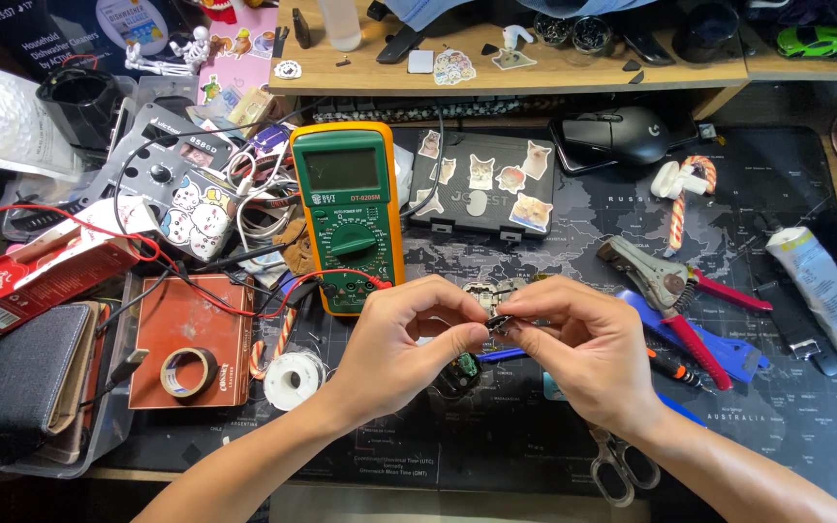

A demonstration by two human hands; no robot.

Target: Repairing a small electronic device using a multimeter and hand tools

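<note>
both my hands are up over the middle of the counter (554,455), which has a dark world-map mat on it. my left hand (401,334) and right hand (578,344) meet fingertip to fingertip, fingers of both pinched onto the same small dark metal part (498,323), too tiny and covered up to tell what exactly it is. it's held just above the mat, right in front of the green and orange multimeter (348,213) with its red lead curling off to the left. a small green circuit board (466,366) lies on the mat just under my left fingers. red-handled wire strippers (675,291) are just to the right of my right hand, steel scissors (617,467) near that wrist, and a roll of tan tape (188,371) sits on a brown box well off to the left.
</note>
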